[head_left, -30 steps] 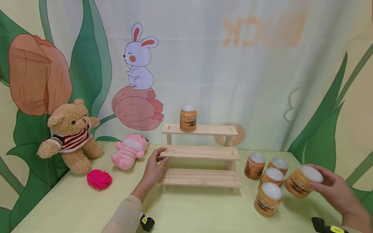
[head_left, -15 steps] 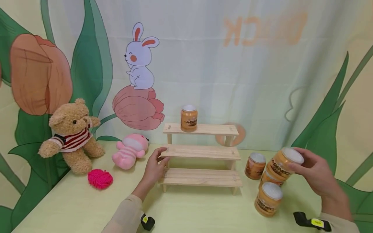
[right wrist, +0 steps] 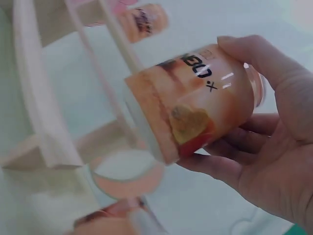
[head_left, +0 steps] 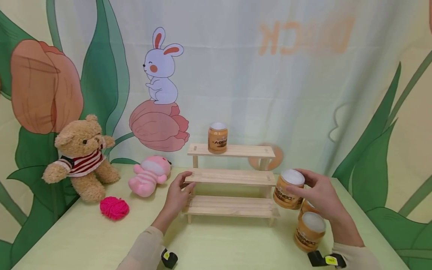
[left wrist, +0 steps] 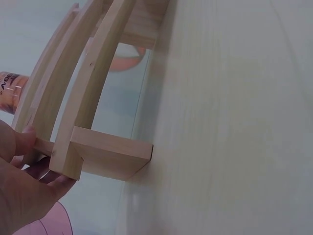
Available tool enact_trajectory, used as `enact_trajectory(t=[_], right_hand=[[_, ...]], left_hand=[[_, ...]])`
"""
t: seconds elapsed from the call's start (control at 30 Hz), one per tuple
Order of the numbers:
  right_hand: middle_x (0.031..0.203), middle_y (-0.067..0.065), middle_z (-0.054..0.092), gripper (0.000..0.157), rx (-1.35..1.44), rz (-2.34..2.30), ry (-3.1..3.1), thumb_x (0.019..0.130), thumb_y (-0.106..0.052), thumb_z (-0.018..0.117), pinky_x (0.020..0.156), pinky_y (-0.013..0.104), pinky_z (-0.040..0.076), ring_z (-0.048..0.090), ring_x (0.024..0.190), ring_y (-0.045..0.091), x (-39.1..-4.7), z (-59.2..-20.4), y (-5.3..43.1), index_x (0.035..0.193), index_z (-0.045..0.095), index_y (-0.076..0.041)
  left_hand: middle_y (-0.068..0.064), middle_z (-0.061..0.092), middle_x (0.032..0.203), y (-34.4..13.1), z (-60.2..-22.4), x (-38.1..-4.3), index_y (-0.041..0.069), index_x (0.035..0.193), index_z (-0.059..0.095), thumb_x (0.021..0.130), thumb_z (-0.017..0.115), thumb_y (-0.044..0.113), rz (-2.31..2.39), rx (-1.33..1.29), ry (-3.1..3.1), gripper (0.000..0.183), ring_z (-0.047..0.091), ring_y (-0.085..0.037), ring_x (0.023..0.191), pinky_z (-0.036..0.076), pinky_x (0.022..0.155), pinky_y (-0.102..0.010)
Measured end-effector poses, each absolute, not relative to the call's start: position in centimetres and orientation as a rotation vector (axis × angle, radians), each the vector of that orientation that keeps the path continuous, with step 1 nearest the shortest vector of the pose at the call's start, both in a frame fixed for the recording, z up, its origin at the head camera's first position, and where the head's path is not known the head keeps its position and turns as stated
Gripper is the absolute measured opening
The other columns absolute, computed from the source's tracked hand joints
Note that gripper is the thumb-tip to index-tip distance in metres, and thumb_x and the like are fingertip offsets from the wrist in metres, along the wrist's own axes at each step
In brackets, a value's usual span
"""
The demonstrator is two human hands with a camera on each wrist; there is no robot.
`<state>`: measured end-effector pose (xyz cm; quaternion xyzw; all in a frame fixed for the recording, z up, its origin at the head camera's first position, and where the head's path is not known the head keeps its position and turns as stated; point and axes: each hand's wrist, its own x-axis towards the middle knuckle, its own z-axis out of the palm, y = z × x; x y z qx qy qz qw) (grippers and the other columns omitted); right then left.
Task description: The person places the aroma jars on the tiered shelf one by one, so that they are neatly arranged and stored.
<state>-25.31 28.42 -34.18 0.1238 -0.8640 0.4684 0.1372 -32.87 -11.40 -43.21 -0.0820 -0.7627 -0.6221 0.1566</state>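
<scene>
Right grip (head_left: 318, 197) holds one jar (head_left: 286, 193); second jar (head_left: 217, 139) tops three-tier rack (head_left: 231, 177).

From its front, the head view looks forward and down at the wooden rack (head_left: 231, 175); the wrist views face it closer, tilted, from left and right; all share the jar (head_left: 217, 139) atop it.

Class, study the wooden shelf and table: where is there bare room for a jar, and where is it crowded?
Free: the middle tier beyond the left hand, the bottom tier, the top tier right of its lone jar, and the table between the left sleeve and the front jar. Crowded: right of the shelf, where the right hand holds another jar close to others.
</scene>
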Motion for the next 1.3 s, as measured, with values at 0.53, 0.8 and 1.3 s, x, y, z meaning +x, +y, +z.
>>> enact_trajectory(t=[0.53, 0.8, 1.3], right_hand=[[0.114, 0.013, 0.069, 0.062, 0.224, 1.552, -2.355, 0.08, -0.037, 0.086, 0.077, 0.027, 0.052, 0.061, 0.101, 0.021, -27.2, -33.8, 21.4, 0.13, 0.066, -0.007], [0.122, 0.011, 0.066, 0.058, 0.276, 1.572, -2.291, 0.082, -0.037, 0.084, 0.086, 0.042, 0.053, 0.062, 0.109, 0.025, -29.9, -30.7, 18.9, 0.129, 0.067, -0.009], [0.116, 0.014, 0.067, 0.057, 0.15, 1.515, -2.275, 0.082, -0.034, 0.083, 0.085, 0.043, 0.053, 0.061, 0.105, 0.026, -34.6, -29.0, 18.5, 0.127, 0.067, -0.004]], left_hand=[[-0.021, 0.071, 0.108, -11.6, -43.4, -32.8, 0.007, 0.132, 0.058, 0.095, 0.066, 0.002, -1.753, -0.208, -2.219, 0.038, 0.065, -0.027, 0.098, 0.049, 0.063, -0.022], [-0.025, 0.07, 0.108, -11.4, -43.5, -33.0, 0.004, 0.131, 0.058, 0.095, 0.065, -0.001, -1.76, -0.238, -2.178, 0.036, 0.065, -0.031, 0.101, 0.049, 0.063, -0.021], [-0.022, 0.071, 0.108, -11.4, -43.5, -33.1, 0.004, 0.131, 0.059, 0.095, 0.066, 0.0, -1.783, -0.231, -2.17, 0.036, 0.065, -0.029, 0.1, 0.05, 0.064, -0.024]])
